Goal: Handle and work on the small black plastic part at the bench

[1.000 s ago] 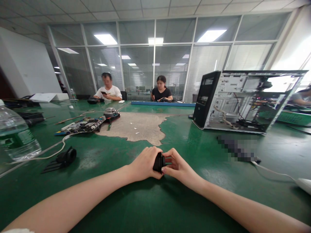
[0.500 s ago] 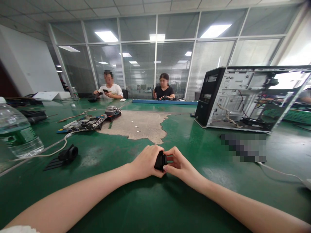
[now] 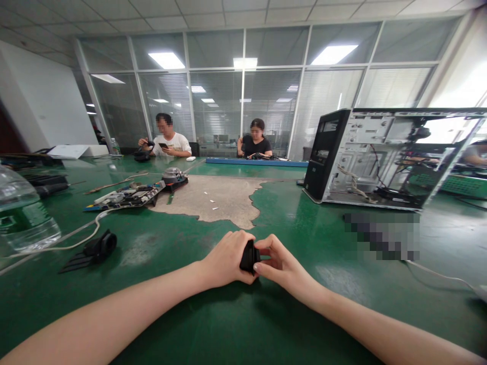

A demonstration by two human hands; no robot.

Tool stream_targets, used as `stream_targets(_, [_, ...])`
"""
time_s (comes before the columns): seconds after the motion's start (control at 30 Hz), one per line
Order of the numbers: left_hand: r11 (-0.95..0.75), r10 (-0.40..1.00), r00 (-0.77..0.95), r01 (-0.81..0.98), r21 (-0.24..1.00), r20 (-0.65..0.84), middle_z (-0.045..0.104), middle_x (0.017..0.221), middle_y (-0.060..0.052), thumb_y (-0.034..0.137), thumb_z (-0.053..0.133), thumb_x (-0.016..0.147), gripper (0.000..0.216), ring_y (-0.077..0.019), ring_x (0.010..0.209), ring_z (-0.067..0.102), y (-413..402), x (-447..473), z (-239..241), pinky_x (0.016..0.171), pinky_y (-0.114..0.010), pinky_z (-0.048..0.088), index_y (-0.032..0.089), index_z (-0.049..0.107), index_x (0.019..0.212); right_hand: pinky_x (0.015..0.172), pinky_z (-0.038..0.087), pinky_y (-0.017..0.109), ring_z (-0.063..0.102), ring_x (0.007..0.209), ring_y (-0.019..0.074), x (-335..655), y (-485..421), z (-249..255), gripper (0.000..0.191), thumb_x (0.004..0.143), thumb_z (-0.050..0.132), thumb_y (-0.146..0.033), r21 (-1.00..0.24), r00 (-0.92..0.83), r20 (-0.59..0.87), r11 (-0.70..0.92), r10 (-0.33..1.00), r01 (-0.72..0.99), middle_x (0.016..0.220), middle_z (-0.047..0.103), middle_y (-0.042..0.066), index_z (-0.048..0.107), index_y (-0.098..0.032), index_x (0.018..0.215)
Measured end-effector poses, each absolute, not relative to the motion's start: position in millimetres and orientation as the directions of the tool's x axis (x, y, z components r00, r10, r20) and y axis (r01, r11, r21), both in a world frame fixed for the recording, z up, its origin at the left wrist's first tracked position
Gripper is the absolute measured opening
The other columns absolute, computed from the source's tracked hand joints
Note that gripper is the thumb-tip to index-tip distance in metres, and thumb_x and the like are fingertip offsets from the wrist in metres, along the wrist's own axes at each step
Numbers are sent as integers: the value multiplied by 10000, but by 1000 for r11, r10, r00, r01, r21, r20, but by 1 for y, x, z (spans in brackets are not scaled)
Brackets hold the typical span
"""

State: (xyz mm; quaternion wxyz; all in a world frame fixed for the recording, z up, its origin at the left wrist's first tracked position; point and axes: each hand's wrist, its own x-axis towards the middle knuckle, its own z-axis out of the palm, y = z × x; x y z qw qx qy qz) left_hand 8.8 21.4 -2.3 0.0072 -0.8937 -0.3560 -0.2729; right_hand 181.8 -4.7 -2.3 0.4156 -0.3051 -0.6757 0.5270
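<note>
A small black plastic part [image 3: 249,256] sits between both my hands, low over the green table [image 3: 236,319] in front of me. My left hand [image 3: 224,258] is curled round its left side, fingers closed over the top. My right hand [image 3: 279,264] pinches its right edge with thumb and fingertips. Most of the part is hidden by my fingers.
An open computer case [image 3: 384,157] stands at the right. A circuit board [image 3: 127,196] and a small fan [image 3: 173,176] lie at the left rear. A black part [image 3: 97,247], a white cable [image 3: 81,233] and a water bottle [image 3: 23,213] are at the left. Two people sit across the table.
My hands keep the same grip on the black part; the view has shifted slightly. The person at the far left has raised a hand to a dark object.
</note>
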Motion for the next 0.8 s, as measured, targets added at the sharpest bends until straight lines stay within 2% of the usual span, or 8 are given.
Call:
stream_targets(0.1, [-752,628,591,629,197,506,548,908,-60,343,659,578,540,-237,813,533,22,9,-4,710,-349,411,166,405,1021,671,473,285,546,822,151,182,-5,-2,254,746,608,-313,-971,-426,217,238,878,-2,852,518,5,411,-210,868])
stream_targets(0.27, [-759,626,594,612,222,505,549,920,-56,333,655,580,519,-231,819,530,23,9,-4,720,-348,407,172,421,1015,755,475,315,541,905,162,182,-2,-4,276,747,611,-277,-967,-434,216,253,875,31,998,507,36,437,-205,949])
stream_targets(0.43, [-751,634,599,627,205,489,544,913,-62,314,664,559,544,-238,808,530,23,9,-5,706,-352,410,158,422,1020,753,480,296,547,900,150,183,-2,-7,283,726,640,-266,-956,-478,279,289,833,-53,928,520,3,424,-218,902])
stream_targets(0.57, [-756,629,599,620,211,496,547,934,-67,343,656,580,544,-242,823,533,23,9,-6,723,-362,410,167,413,1034,728,486,306,551,893,163,182,-3,-6,248,740,618,-316,-960,-425,246,278,871,15,887,522,3,439,-213,878])
stream_targets(0.67, [-759,626,603,616,211,494,547,934,-66,349,654,589,535,-241,827,531,22,8,-5,725,-361,411,167,412,1031,758,484,331,546,916,172,182,-2,-6,284,723,632,-324,-962,-397,226,268,889,54,962,521,23,447,-212,907])
stream_targets(0.8, [-749,636,600,631,202,485,545,921,-62,341,646,595,511,-241,803,531,20,8,-4,704,-359,411,169,419,1019,789,478,339,551,898,161,182,-2,-8,294,725,637,-303,-959,-449,231,280,863,46,940,532,18,447,-217,931])
